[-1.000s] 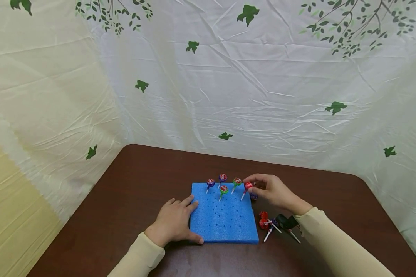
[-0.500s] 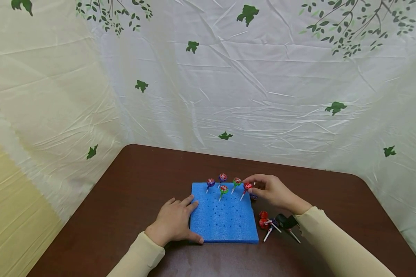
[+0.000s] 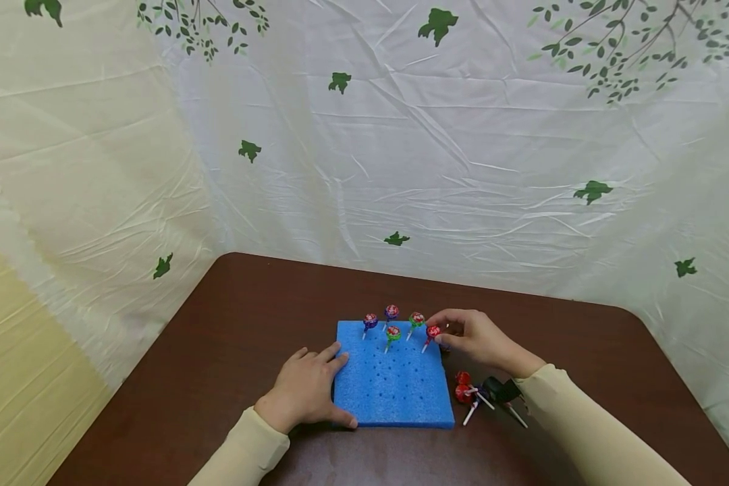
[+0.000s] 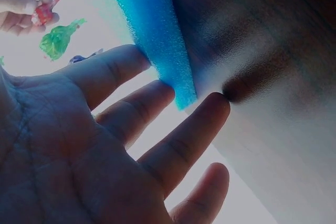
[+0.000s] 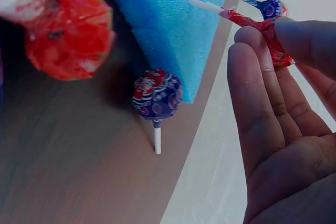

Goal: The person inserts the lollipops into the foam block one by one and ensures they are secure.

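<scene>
My right hand (image 3: 482,341) pinches a red-wrapped lollipop (image 3: 433,332) between thumb and fingers. Its white stick points down at the far right part of a blue foam board (image 3: 401,405) dotted with small holes. In the right wrist view the red wrapper (image 5: 244,20) shows between the fingers; whether the stick tip is in a hole I cannot tell. My left hand (image 3: 304,388) rests at the board's left edge, fingers spread, the thumb at the near corner. Two purple lollipops (image 3: 370,322) and two green lollipops (image 3: 393,333) stand upright in the board.
Loose red lollipops (image 3: 463,391) and others lie right of the board, partly behind the black wrist camera (image 3: 497,390). A purple lollipop (image 5: 157,95) lies beside the board's right edge. The brown table (image 3: 267,290) meets a white leaf-print curtain (image 3: 304,169).
My right hand has lowered slightly, with the red lollipop a little lower and nearer the board. The left hand stays in place, and the head view has shifted very slightly.
</scene>
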A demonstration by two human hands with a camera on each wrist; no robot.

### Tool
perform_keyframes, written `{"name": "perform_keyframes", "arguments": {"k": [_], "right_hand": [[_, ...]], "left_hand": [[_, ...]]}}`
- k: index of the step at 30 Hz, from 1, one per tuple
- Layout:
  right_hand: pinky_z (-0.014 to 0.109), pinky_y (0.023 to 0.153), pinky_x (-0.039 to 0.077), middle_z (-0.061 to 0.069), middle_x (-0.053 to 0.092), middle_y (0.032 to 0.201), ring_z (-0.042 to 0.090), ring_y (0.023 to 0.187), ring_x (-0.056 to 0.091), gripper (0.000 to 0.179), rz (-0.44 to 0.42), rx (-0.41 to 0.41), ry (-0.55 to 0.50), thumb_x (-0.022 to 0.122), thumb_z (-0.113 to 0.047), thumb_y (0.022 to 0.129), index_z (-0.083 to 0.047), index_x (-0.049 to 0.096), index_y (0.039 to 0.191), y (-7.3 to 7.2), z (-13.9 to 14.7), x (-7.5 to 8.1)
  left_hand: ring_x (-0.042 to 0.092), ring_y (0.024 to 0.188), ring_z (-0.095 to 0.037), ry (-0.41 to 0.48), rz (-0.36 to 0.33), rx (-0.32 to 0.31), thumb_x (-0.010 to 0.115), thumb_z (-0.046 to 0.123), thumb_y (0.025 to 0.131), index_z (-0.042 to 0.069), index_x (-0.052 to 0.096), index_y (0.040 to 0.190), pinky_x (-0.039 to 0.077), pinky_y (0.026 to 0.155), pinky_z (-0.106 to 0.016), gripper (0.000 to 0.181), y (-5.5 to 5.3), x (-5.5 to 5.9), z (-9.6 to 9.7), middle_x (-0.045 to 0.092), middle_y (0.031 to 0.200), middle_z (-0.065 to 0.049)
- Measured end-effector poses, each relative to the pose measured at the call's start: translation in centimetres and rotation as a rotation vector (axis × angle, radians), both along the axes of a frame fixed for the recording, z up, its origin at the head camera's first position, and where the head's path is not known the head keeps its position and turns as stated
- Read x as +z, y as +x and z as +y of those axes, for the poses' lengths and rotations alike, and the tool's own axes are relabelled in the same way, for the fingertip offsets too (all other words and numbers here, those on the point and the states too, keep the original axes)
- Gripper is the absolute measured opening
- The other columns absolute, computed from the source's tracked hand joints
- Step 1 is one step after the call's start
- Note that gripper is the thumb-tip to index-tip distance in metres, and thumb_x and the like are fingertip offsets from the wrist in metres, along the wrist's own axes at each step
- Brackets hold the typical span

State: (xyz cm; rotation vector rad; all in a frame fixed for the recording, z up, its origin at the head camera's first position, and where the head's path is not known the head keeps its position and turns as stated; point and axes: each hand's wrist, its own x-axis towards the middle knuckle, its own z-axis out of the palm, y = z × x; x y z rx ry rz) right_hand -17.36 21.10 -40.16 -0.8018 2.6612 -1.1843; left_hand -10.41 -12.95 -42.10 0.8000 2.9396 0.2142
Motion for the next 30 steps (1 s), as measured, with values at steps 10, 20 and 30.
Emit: {"name": "perform_keyframes", "arguments": {"k": [10, 20, 30], "right_hand": [[0.026, 0.074, 0.057, 0.004, 0.069, 0.107, 0.018, 0.085, 0.067, 0.026, -0.020, -0.007, 0.025, 0.071, -0.008, 0.093, -0.007, 0.070, 0.119, -0.2, 0.1, -0.4], [0.028, 0.068, 0.057, 0.004, 0.069, 0.101, 0.017, 0.079, 0.066, 0.031, 0.015, -0.004, 0.043, 0.075, -0.006, 0.090, -0.006, 0.069, 0.120, -0.2, 0.4, 0.1], [0.028, 0.073, 0.056, 0.010, 0.070, 0.102, 0.018, 0.086, 0.068, 0.034, 0.011, -0.021, 0.048, 0.074, 0.000, 0.088, -0.003, 0.066, 0.122, -0.5, 1.9, 0.2]], "left_hand": [[0.055, 0.125, -0.029, -0.010, 0.004, -0.001, 0.073, 0.082, 0.061, 0.013, 0.055, 0.145, 0.036, 0.107, -0.055, 0.110, 0.0, 0.0, 0.0, 0.046, 0.151, -0.010], [0.055, 0.126, -0.029, -0.007, -0.002, -0.004, 0.073, 0.082, 0.062, 0.013, 0.055, 0.145, 0.036, 0.107, -0.055, 0.109, 0.1, 0.2, 0.0, 0.046, 0.151, -0.010], [0.056, 0.124, -0.029, -0.018, 0.007, -0.004, 0.071, 0.083, 0.061, 0.013, 0.055, 0.145, 0.037, 0.106, -0.054, 0.110, 0.0, 0.1, 0.0, 0.046, 0.150, -0.009]]}}
